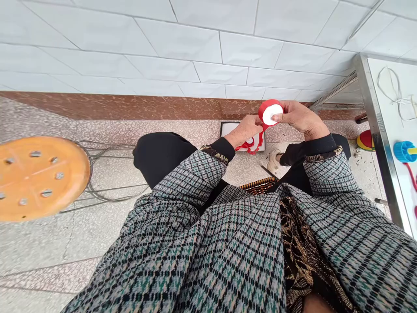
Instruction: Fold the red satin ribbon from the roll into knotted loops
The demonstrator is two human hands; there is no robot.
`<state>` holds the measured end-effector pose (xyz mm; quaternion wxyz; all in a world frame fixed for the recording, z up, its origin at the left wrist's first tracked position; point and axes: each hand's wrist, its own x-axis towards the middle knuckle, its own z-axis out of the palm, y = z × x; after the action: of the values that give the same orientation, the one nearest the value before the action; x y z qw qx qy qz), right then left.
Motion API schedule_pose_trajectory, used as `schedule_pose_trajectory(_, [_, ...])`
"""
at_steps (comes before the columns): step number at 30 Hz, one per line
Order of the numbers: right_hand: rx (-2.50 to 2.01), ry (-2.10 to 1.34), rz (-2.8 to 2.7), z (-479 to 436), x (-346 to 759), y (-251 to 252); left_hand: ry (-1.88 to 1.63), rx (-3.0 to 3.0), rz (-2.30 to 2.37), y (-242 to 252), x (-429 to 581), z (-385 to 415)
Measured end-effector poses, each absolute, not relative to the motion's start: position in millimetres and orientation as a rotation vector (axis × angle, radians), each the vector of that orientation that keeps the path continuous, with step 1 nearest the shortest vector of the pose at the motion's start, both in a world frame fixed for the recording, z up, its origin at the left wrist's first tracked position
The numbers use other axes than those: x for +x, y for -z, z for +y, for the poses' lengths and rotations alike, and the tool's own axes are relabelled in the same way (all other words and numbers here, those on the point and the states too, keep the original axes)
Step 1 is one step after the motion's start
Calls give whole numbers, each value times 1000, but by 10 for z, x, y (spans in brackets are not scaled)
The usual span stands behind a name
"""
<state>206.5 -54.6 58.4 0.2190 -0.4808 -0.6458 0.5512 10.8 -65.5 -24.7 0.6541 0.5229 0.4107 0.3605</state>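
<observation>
Between the fingers of my right hand (301, 116) is a round red thing with a white face (268, 114), held up with the thumb pressed on the white. A narrow red strip (265, 128) runs down from its lower edge. Just left of it, my left hand (246, 129) is closed, fingertips at the strip; what they pinch is mostly hidden. Beneath both hands, a shallow white tray with a dark rim (228, 126) lies on the floor. In it are curling red pieces (257, 143) and a small round white-and-red piece (250, 141), partly covered by my left hand.
An orange round stool (42, 178) with metal legs stands at left. At right is a metal-edged table (379, 130) with a white cable (399, 98) and a blue round thing (404, 151). A red-and-yellow ball-like thing (365, 140) is beneath it. The tiled wall (202, 43) rises ahead.
</observation>
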Motion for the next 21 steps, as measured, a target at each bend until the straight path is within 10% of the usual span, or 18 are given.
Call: schedule_pose_trajectory(21, [-1580,-1368,-1950,-532,2306,-691,-501,911,726,316,-103,-710])
